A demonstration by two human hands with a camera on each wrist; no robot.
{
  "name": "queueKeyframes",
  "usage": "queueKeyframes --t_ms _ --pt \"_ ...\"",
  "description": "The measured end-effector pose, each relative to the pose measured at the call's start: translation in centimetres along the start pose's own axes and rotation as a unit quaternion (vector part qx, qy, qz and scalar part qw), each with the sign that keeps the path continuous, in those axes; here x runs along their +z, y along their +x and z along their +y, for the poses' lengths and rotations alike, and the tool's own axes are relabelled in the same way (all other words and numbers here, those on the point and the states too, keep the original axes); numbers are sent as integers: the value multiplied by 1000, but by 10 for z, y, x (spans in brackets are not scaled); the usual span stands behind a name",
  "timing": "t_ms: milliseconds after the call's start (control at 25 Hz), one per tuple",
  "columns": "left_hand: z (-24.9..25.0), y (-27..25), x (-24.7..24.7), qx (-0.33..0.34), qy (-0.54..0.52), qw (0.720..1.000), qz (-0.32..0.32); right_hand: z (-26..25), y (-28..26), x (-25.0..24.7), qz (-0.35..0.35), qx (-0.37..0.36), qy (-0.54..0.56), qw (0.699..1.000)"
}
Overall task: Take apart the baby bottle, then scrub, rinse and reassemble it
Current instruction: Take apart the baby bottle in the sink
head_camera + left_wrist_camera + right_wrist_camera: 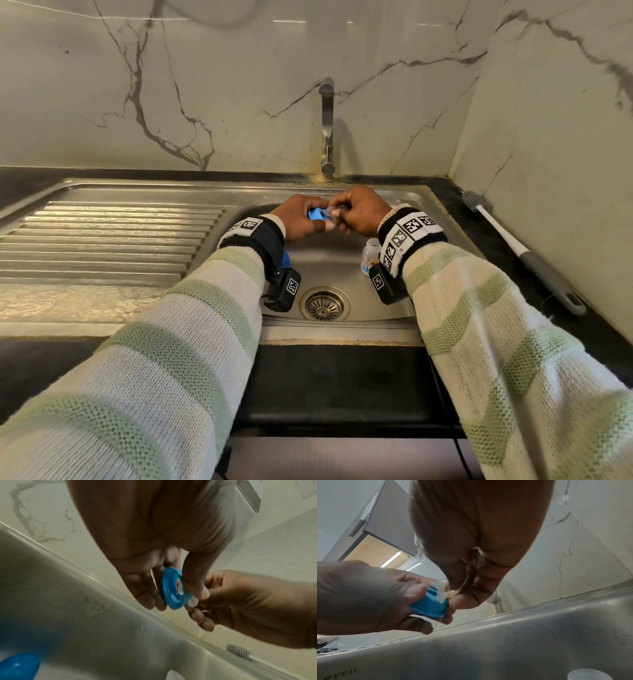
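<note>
Over the back of the sink bowl (342, 253) my left hand (301, 221) grips the blue screw ring (315, 214) (173, 589) (429, 605) of the baby bottle by its rim. My right hand (356, 214) pinches the clear silicone teat (330, 215) (442, 592), which sits at the ring's opening. The clear bottle body (370, 255) (589, 674) stands in the bowl under my right wrist. A blue cap (287, 259) (18, 665) lies in the bowl beneath my left wrist, mostly hidden.
A steel tap (327, 126) rises behind the sink. A bottle brush (520, 246) with a grey head and white handle lies on the black counter at the right. The ribbed drainboard (109, 240) is on the left, the drain (323, 303) at the bowl's front.
</note>
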State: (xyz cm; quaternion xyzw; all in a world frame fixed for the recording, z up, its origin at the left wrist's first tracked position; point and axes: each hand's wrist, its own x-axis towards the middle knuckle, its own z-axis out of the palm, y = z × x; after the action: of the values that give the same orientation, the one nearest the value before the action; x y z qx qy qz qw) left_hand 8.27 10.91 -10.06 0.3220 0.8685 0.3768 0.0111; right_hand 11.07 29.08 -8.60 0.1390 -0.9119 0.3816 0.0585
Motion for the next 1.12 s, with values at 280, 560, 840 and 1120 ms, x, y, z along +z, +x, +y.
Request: queueKeyframes --t_ms 280,560,840,1120 --pt "-21 1 2 -178 205 960 -73 16 -4 2 -149 94 -150 973" --pt "-12 6 10 -175 195 963 64 20 6 5 -21 52 -178 982" --pt "-19 7 14 -166 187 964 88 15 6 4 46 24 -193 980" --pt "-25 6 15 -189 195 955 116 20 2 4 45 55 -180 981"
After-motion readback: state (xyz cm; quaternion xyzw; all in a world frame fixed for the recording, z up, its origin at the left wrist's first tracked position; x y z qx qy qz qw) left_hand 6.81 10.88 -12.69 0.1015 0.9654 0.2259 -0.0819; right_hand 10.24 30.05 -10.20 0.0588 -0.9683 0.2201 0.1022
